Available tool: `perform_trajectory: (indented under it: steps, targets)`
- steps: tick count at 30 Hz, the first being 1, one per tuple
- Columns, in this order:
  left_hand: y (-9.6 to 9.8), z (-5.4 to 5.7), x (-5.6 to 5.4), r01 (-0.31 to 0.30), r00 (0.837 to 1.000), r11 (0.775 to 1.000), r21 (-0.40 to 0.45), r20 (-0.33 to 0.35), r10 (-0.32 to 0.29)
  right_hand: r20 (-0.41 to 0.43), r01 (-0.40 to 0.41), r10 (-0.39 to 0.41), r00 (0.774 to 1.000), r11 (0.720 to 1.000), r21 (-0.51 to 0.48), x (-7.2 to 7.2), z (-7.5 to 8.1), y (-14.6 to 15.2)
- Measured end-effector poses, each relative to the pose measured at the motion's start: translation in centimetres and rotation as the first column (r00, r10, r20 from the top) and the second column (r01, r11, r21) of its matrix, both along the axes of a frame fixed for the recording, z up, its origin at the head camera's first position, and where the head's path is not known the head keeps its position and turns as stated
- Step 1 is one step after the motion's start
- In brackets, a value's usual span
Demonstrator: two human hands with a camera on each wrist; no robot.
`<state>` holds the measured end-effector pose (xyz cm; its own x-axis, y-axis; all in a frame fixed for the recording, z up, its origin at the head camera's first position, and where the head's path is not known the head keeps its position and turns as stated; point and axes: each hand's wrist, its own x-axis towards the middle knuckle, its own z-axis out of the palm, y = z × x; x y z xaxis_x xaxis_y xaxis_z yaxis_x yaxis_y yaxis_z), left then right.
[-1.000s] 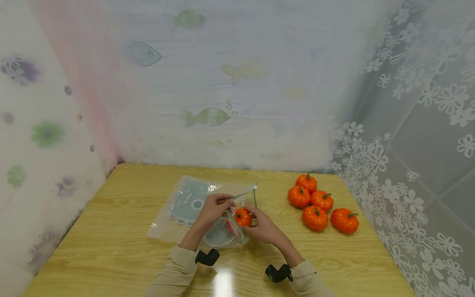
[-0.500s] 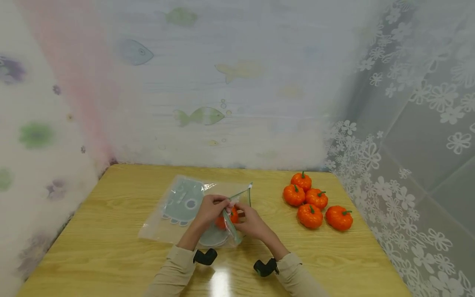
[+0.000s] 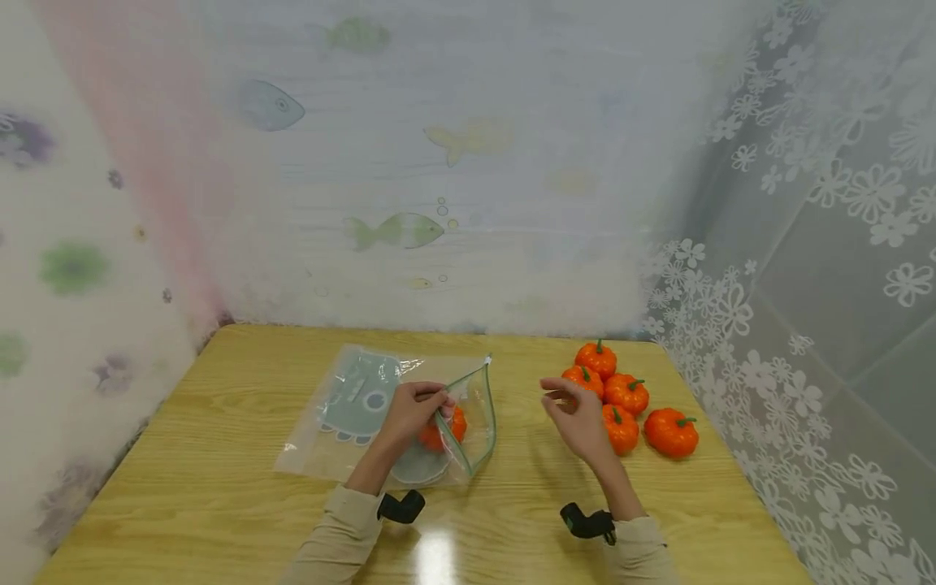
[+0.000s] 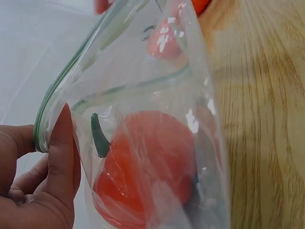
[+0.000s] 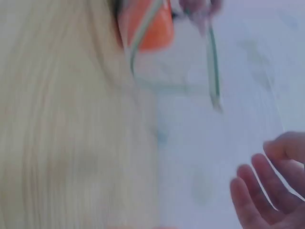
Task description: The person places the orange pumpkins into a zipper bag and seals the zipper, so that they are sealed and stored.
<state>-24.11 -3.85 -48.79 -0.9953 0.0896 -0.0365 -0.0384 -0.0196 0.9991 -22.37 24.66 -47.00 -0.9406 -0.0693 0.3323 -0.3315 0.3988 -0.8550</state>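
Note:
A clear zip bag [image 3: 478, 410] with a green seal lies on the table, its mouth spread toward the right. My left hand [image 3: 409, 414] pinches the upper edge of that mouth between thumb and fingers, also plain in the left wrist view at the green seal [image 4: 43, 119]. Inside the bag sits one small orange pumpkin [image 4: 143, 167] with a green stem. My right hand [image 3: 581, 418] hovers to the right of the bag, fingers loosely bent and holding nothing. It partly covers the nearest of several loose orange pumpkins [image 3: 626, 394].
The pumpkins form a cluster at the table's right side, with one pumpkin [image 3: 671, 432] a little apart. A pale blue cartoon print [image 3: 366, 402] shows on the bag's left part. Patterned curtains [image 3: 468, 268] enclose the wooden table [image 3: 219, 504] behind and at the sides.
My right hand has let go of a pumpkin inside the bag and moved right, toward the cluster. My left hand has kept its pinch on the bag's edge.

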Motion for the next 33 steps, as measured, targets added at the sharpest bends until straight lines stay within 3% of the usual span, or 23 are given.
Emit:
perform_trajectory:
  steps: [3, 6, 11, 15, 22, 33]
  targets:
    - [-0.2, 0.0, 0.1, 0.0, 1.0, 1.0, 0.018, 0.004, 0.0, 0.026, 0.182, -0.183, 0.983, 0.983, 0.038, 0.4, 0.8, 3.3]
    - [-0.2, -0.1, 0.3, -0.011, 1.0, 1.0, 0.029, 0.01, 0.01, 0.134, 0.249, -0.265, 0.955, 0.96, 0.128, 1.0, 1.7, 6.3]
    - [-0.3, -0.3, 0.4, -0.056, 0.998, 0.998, -0.018, 0.014, 0.056, 0.292, 0.18, -0.296, 0.909, 0.914, 0.364, 1.5, 2.2, 9.5]
    - [-0.6, -0.4, 0.5, -0.062, 0.998, 0.997, -0.049, 0.011, 0.062, 0.359, 0.107, -0.303, 0.883, 0.873, 0.475, 1.4, 1.1, 10.2]
    - [-1.2, -0.4, 0.6, -0.062, 0.998, 0.994, -0.09, 0.005, 0.063, 0.431, 0.076, -0.289, 0.855, 0.891, 0.447, 1.1, -0.9, 10.2]
    - [-1.6, -0.5, 0.4, -0.007, 0.999, 0.994, -0.109, 0.035, 0.011, 0.474, 0.145, -0.303, 0.827, 0.929, 0.341, 1.2, -1.5, 10.2]
